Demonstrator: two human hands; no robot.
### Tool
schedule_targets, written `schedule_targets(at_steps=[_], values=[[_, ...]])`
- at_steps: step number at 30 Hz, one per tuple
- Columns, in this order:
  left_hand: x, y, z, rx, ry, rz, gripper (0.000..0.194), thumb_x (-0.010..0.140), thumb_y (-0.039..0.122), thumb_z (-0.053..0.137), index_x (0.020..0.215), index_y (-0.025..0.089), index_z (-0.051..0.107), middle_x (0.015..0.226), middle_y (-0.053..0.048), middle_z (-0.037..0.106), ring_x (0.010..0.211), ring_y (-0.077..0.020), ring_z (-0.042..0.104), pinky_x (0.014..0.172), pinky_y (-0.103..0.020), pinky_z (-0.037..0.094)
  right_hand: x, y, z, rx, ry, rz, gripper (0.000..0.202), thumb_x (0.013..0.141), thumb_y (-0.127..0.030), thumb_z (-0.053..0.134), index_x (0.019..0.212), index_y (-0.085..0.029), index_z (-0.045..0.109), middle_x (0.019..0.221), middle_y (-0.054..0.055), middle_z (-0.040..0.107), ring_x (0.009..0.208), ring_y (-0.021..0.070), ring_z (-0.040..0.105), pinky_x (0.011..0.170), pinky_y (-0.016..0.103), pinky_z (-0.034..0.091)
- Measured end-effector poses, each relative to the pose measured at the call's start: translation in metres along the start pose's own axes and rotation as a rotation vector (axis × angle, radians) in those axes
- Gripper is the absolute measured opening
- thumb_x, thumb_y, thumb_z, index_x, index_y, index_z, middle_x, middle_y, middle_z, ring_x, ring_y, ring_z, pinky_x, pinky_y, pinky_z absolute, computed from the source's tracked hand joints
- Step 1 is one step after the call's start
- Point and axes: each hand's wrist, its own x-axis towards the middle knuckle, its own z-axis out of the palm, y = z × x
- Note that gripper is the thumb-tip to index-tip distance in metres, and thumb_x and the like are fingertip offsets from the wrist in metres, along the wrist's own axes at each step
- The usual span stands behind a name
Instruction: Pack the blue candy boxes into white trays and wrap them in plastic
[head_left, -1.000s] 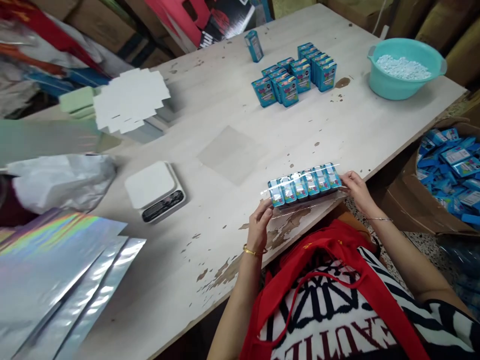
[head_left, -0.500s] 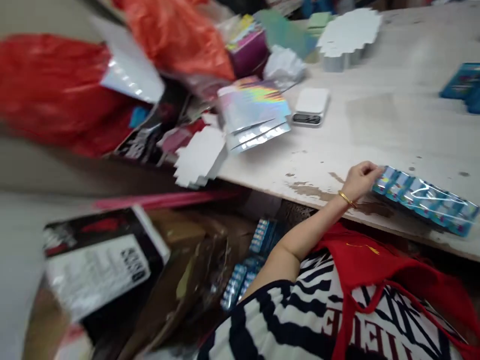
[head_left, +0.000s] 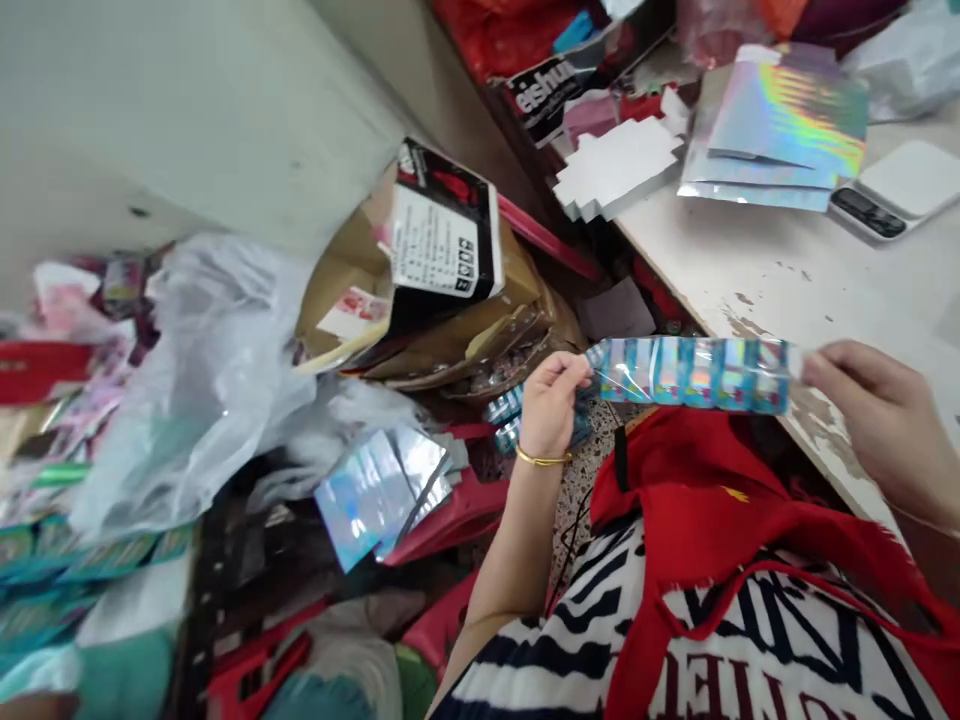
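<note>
You are holding a film-wrapped row of 6 blue packs (head_left: pixel 694 376) before your red apron (head_left: pixel 675 470), beside the edge of the worktop (head_left: pixel 847 275). Your left hand (head_left: pixel 552 405) is clamping its grip on the left end; your right hand (head_left: pixel 885 420) is pinching the right end. Silver pouches (head_left: pixel 772 165) and a white scale (head_left: pixel 911 185) are sitting on the worktop, while a cardboard box (head_left: pixel 450 235) is standing open past your left hand.

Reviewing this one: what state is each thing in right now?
Row of blue packs: in clear film, held between both hands
Left hand: closed on its left end
Right hand: pinching its right end
Cardboard box: open
Scale: display unreadable
Shiny pouches by the scale: piled, overlapping
White cards: stacked
Red apron: worn
</note>
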Motion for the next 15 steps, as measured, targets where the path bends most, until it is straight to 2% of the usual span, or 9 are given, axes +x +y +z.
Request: schedule_targets(at_steps=[3, 6, 8, 11, 13, 15], values=[[0.021, -0.039, -0.065, -0.026, 0.192, -0.056, 0.026, 0.07, 0.039, 0.072, 0.067, 0.018, 0.058, 0.067, 0.002, 0.057, 0.061, -0.0088, 0.048, 0.063, -0.024, 0.041, 0.061, 0.009, 0.095, 0.044, -0.16, -0.046, 0.04, 0.084, -0.06, 0.06, 0.068, -0.023, 0.059, 0.062, 0.0, 0.054, 0.058, 0.0144, 0.047, 0.055, 0.029, 0.038], [0.055, -0.095, -0.113, 0.019, 0.395, -0.223, 0.023, 0.069, 0.034, 0.071, 0.064, 0.016, 0.058, 0.063, 0.003, 0.057, 0.059, -0.008, 0.048, 0.061, -0.022, 0.04, 0.115, 0.043, 0.189, -0.009, -0.272, -0.021, 0.044, 0.083, -0.06, 0.056, 0.063, -0.021, 0.054, 0.06, -0.001, 0.053, 0.059, 0.0141, 0.048, 0.057, 0.028, 0.038], [0.08, -0.134, -0.134, 0.063, 0.506, -0.349, 0.023, 0.072, 0.029, 0.069, 0.059, 0.016, 0.054, 0.058, 0.004, 0.054, 0.056, -0.0076, 0.047, 0.06, -0.022, 0.04, 0.143, 0.068, 0.244, -0.173, -0.349, 0.026, 0.041, 0.087, -0.054, 0.05, 0.062, -0.021, 0.052, 0.062, 0.0, 0.055, 0.062, 0.0143, 0.049, 0.059, 0.028, 0.038], [0.113, -0.189, -0.156, 0.121, 0.582, -0.465, 0.025, 0.08, 0.025, 0.065, 0.061, 0.014, 0.054, 0.061, 0.003, 0.055, 0.057, -0.0079, 0.049, 0.06, -0.022, 0.042, 0.173, 0.097, 0.311, -0.388, -0.441, 0.097, 0.034, 0.089, -0.044, 0.049, 0.066, -0.02, 0.056, 0.071, 0.002, 0.062, 0.069, 0.0152, 0.053, 0.065, 0.027, 0.039], [0.132, -0.218, -0.167, 0.161, 0.605, -0.524, 0.019, 0.087, 0.028, 0.064, 0.078, 0.012, 0.061, 0.076, 0.0, 0.062, 0.068, -0.0103, 0.057, 0.065, -0.025, 0.049, 0.189, 0.111, 0.345, -0.46, -0.484, 0.138, 0.03, 0.089, -0.039, 0.051, 0.07, -0.019, 0.061, 0.077, 0.004, 0.066, 0.075, 0.0169, 0.056, 0.069, 0.028, 0.04], [0.149, -0.242, -0.175, 0.188, 0.607, -0.567, 0.024, 0.092, 0.034, 0.061, 0.102, 0.012, 0.063, 0.098, -0.005, 0.065, 0.084, -0.0146, 0.063, 0.075, -0.032, 0.054, 0.205, 0.121, 0.373, -0.528, -0.523, 0.17, 0.028, 0.091, -0.038, 0.051, 0.077, -0.018, 0.065, 0.087, 0.006, 0.07, 0.083, 0.0192, 0.059, 0.075, 0.029, 0.04]])
